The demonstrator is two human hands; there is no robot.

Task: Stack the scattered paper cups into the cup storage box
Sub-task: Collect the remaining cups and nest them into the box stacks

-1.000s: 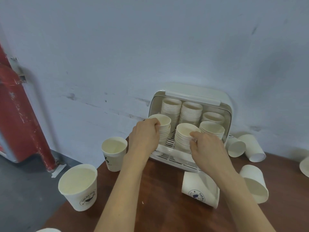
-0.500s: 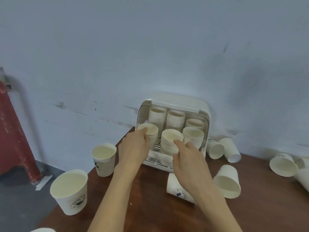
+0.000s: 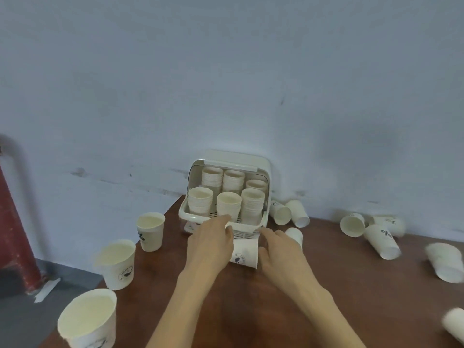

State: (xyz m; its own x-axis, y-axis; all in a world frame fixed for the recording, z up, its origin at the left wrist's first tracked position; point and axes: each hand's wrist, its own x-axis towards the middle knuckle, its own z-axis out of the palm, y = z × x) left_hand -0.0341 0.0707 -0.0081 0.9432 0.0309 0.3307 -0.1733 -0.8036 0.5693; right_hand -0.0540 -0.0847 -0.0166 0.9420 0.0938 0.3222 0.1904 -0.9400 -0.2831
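Note:
The cream cup storage box [image 3: 266, 169] stands open against the wall, holding several stacks of white paper cups [image 3: 227, 205]. My left hand [image 3: 209, 243] and my right hand [image 3: 281, 249] hover just in front of the box with loose fingers, holding nothing. A cup with a dark logo [image 3: 244, 254] lies on its side between them. Three upright cups stand at the left: one [image 3: 150, 231] far, one [image 3: 116, 263] nearer, one [image 3: 89, 320] nearest.
More cups lie tipped over on the brown table [image 3: 251, 310]: two right of the box [image 3: 288, 213], several farther right [image 3: 376, 229], one at the bottom right [image 3: 454, 322]. A red post [image 3: 15, 234] stands on the grey floor at the left, past the table's edge.
Both hands have let go of the front stacks in the box and drawn back toward me. The view has shifted, showing more cups on the right.

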